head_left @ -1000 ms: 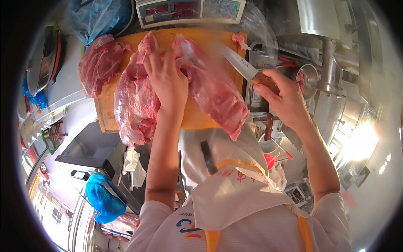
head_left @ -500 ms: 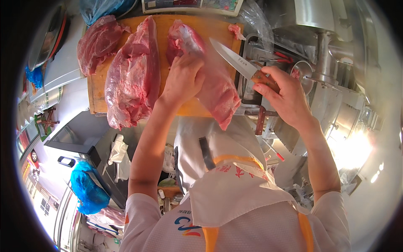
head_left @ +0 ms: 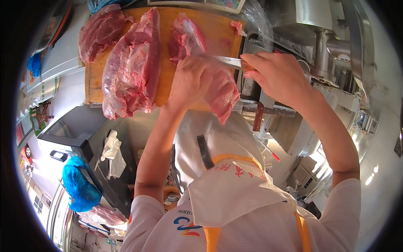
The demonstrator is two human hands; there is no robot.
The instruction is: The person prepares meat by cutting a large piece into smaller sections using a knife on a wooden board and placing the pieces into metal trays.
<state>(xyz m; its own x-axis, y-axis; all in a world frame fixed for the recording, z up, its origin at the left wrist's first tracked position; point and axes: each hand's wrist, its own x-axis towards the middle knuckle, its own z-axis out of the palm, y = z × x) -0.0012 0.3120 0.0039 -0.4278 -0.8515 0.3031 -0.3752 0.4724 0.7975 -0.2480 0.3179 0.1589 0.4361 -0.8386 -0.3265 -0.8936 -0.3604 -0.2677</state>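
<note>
My right hand (head_left: 275,73) is closed round the wooden handle of a knife (head_left: 230,61). Its blade points left and lies against a long piece of raw meat (head_left: 222,90), with the tip hidden near my left hand. My left hand (head_left: 191,80) grips this same piece by its middle, fingers curled on it. The meat's near end hangs over the front edge of an orange-brown cutting board (head_left: 218,25). Left of my hands, a larger slab of raw meat (head_left: 132,71) lies on the board, and a darker piece (head_left: 100,31) sits at its far left corner.
A small meat scrap (head_left: 238,27) is at the board's far right. Beside the board's right edge sits a tool with a red-brown handle (head_left: 258,117). Metal machinery (head_left: 325,59) stands further right. To the lower left are a dark grey cabinet (head_left: 113,155) and a blue plastic bag (head_left: 82,185).
The knife has moved left and down from above the board's right side onto the meat, its blade now nearly level. My left hand has shifted slightly toward me along the piece.
</note>
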